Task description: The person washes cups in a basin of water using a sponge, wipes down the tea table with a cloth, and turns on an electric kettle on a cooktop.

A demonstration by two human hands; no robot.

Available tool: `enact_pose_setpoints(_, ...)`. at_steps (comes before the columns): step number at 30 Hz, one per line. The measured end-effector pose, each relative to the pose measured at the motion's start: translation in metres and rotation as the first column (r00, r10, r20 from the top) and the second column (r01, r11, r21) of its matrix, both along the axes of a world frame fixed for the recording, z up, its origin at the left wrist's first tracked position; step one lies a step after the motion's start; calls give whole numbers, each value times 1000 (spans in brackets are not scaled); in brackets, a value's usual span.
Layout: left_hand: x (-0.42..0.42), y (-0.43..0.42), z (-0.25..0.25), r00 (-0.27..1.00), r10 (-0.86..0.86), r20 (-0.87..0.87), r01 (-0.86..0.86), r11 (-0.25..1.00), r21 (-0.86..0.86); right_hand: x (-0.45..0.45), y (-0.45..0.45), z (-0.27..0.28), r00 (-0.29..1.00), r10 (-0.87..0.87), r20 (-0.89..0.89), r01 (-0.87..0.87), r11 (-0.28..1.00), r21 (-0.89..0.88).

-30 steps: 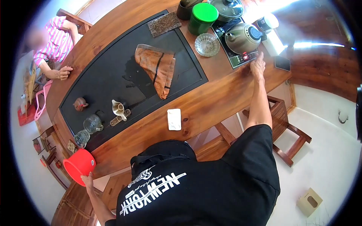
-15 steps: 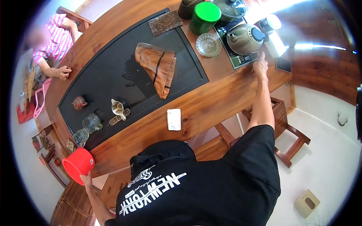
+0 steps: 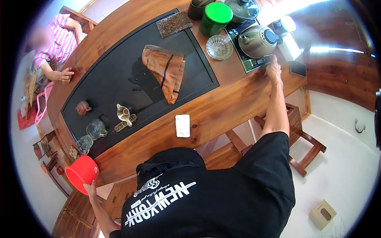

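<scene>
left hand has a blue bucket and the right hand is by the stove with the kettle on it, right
The colour is wrong: the head view shows a red bucket in the left hand. The right hand is by the stove with the kettle on it.

A hand could pass along the near edge of the brown wooden tabletop, skirting the folded white tissue, up to the round red plastic bucket. On the black tray, the folded brown cloth blocks the middle, leaving room toward the round brown teapot. The ribbed glass bowl obstructs the way left of the silver metal kettle.
</scene>
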State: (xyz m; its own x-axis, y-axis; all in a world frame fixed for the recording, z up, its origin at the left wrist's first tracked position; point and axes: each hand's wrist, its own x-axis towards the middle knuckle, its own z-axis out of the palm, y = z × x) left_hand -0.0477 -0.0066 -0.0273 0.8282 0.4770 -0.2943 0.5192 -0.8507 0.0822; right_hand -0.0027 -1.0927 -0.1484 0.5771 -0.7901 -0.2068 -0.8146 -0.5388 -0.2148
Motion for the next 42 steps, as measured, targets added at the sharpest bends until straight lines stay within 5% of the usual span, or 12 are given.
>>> enact_pose_setpoints(4, -5, 21, -10, 999, -39, 37, 42, 996, -83, 7, -20, -13, 847, 32, 531, 61, 986, -156)
enact_pose_setpoints(5, -6, 23, -11, 998, -46, 43, 48, 998, -28, 8, -25, -14, 846, 30, 532, 62, 986, -155)
enact_pose_setpoints(8, -5, 22, -11, 998, -51, 45, 50, 999, 21, 30, -13, 30, 560, -108, 822, 77, 994, 78)
enact_pose_setpoints(15, -1, -1, -2, 998, -8, 70, 12, 998, -57, 57, -24, 69, 715, -247, 654, 20, 943, 333)
enact_pose_setpoints(16, -2, 1, -3, 997, -6, 71, 10, 998, -58, 54, -42, 53, 805, 54, 591, -94, 995, 38)
enact_pose_setpoints(18, -3, 10, -5, 995, -62, 83, 70, 993, -96, 51, -53, 44, 838, 331, 433, -245, 938, -244)
enact_pose_setpoints(24, 1, -9, 2, 999, 4, 49, -2, 999, -41, 61, -65, 40, 854, 310, 418, -200, 937, -286)
enact_pose_setpoints(30, 0, -16, 3, 995, -31, 97, 34, 999, -25, 68, -40, 74, 870, 139, 473, -175, 984, 34)
enact_pose_setpoints(32, -1, 7, -5, 999, -5, 49, 4, 1000, 15, 70, -22, 90, 727, -284, 626, -30, 897, 441)
enact_pose_setpoints(35, -2, 6, -5, 1000, 0, 30, -2, 999, 45, 70, -22, 91, 712, -338, 615, 17, 885, 466)
enact_pose_setpoints(39, -2, 19, -10, 999, -15, 34, 16, 1000, -13, 64, -66, 48, 805, -7, 594, -155, 963, 222)
enact_pose_setpoints(42, -2, 6, -4, 999, -3, 44, 8, 995, -100, 67, -81, 30, 537, 53, 842, -329, 932, 151)
